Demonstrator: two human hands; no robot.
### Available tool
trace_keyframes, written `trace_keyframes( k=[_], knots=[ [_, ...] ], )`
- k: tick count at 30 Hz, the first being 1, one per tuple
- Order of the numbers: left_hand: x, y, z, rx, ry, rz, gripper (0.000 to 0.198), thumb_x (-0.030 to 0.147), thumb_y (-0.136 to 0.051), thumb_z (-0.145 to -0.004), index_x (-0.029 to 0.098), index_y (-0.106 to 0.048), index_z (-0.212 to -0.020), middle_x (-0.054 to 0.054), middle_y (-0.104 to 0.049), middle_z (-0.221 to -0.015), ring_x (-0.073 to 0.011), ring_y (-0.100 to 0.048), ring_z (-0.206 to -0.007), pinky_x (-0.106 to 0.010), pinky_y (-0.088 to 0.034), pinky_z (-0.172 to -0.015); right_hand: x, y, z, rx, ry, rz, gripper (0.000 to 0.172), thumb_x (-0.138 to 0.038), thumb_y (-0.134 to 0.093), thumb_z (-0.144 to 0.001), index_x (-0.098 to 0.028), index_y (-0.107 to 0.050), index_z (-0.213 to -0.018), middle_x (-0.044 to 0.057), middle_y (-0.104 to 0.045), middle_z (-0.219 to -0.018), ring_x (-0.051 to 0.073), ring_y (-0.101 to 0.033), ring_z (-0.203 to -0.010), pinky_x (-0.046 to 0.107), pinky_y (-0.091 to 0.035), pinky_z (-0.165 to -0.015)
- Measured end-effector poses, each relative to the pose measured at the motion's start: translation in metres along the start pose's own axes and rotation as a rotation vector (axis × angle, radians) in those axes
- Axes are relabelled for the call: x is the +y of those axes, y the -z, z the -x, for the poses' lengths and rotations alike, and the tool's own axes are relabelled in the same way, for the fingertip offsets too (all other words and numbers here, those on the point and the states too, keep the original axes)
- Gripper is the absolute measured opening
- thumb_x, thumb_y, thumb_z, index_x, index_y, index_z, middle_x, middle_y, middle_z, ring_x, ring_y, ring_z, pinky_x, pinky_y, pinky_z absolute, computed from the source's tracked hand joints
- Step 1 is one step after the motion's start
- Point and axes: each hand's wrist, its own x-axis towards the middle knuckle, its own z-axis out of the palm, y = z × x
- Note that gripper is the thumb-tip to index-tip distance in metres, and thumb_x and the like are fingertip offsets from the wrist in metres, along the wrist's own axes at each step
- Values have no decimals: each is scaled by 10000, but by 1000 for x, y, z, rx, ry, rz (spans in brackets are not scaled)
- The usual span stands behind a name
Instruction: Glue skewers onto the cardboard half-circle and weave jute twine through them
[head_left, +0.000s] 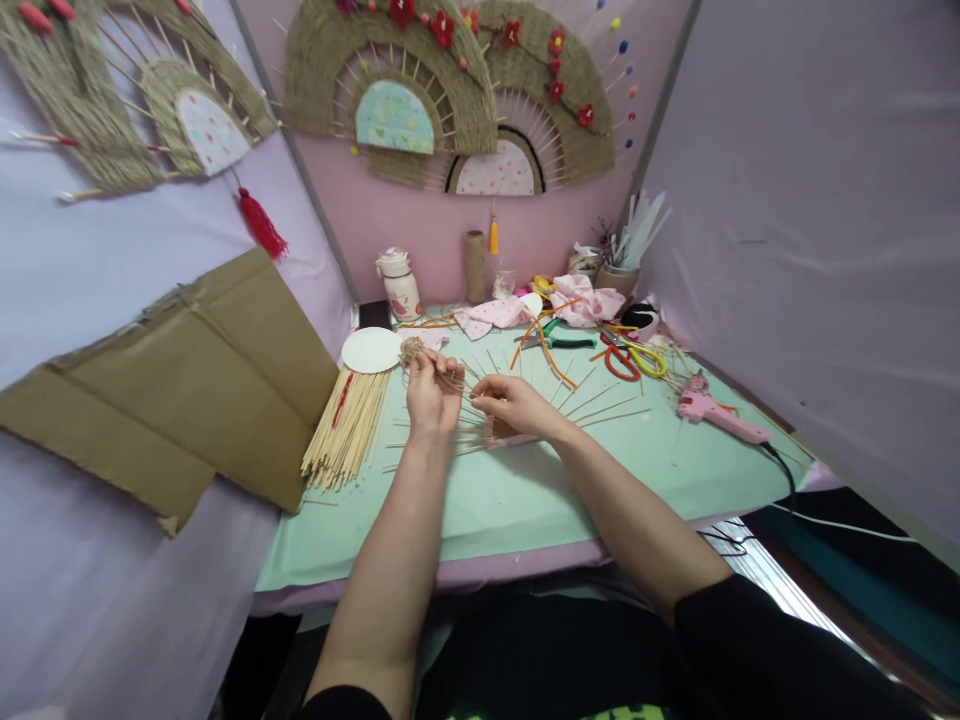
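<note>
My left hand (435,395) is raised above the table, palm partly up, its fingers closed on strands of brown twine. A small tangled bundle of the twine (411,350) shows beyond its fingertips. Just to the right, my right hand (514,403) pinches at the twine strands between the two hands. Below them lies a fan frame (506,432), a piece of brown board with a pink edge and thin wooden sticks (611,403) radiating from it. My forearms and hands hide part of this frame.
A pile of wooden sticks (349,430) and a white oval disc (372,350) lie left. Green-handled pliers (574,343), red-handled scissors (622,362) and a pink glue gun (720,412) with a cord lie right. Cardboard (225,380) leans left. A flask (399,285) stands behind.
</note>
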Motion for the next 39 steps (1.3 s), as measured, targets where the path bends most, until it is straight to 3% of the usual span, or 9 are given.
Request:
trace_keyframes(
  k=[3,6,15,18,22,29,39],
  knots=[
    [3,2,-2,14,-5,22,287,263,-397,-985,174,-458,-719,61,-348,-552,-43,-379,-453,-145,-334,-477,-2,4,4,22,29,76,216,-352,-562,-800,-156,-639,-753,-7,-587,-664,125,-509,-645,251,-388,-632],
    [6,4,-3,43,1,15,279,283,-383,-990,181,-459,-742,68,-309,-531,-42,-307,-403,-145,-247,-420,-2,11,7,17,37,117,224,-350,-551,-807,-157,-656,-764,0,-611,-679,132,-526,-667,250,-393,-647],
    [10,5,-6,121,-1,-45,283,291,-371,-998,182,-433,-744,82,-252,-505,-39,-230,-366,-149,-174,-392,-8,47,14,116,76,239,237,-369,-571,-822,-164,-677,-768,15,-648,-727,141,-539,-701,264,-394,-677],
    [10,3,-5,121,63,-73,283,275,-343,-1005,184,-426,-750,84,-244,-501,-39,-210,-359,-146,-160,-382,-19,56,13,151,94,261,236,-372,-577,-823,-165,-671,-758,21,-649,-731,149,-545,-704,274,-398,-678],
    [8,1,-2,37,231,-148,282,295,-385,-992,180,-426,-737,83,-245,-511,-36,-194,-362,-136,-149,-370,-30,56,5,147,140,317,205,-339,-577,-826,-172,-674,-755,24,-661,-729,150,-547,-693,274,-394,-657],
    [0,7,2,-120,425,-281,238,287,-506,-941,166,-443,-746,48,-448,-627,-10,-217,-381,-113,-161,-366,-33,50,-14,184,192,421,157,-289,-603,-817,-177,-699,-763,23,-669,-712,139,-548,-657,266,-377,-646],
    [-4,8,5,-176,525,-405,198,227,-571,-886,161,-438,-755,-30,-614,-807,5,-270,-385,-107,-167,-364,-23,51,-23,201,192,414,160,-287,-609,-810,-171,-706,-758,19,-659,-692,130,-525,-635,259,-369,-636]
  ],
)
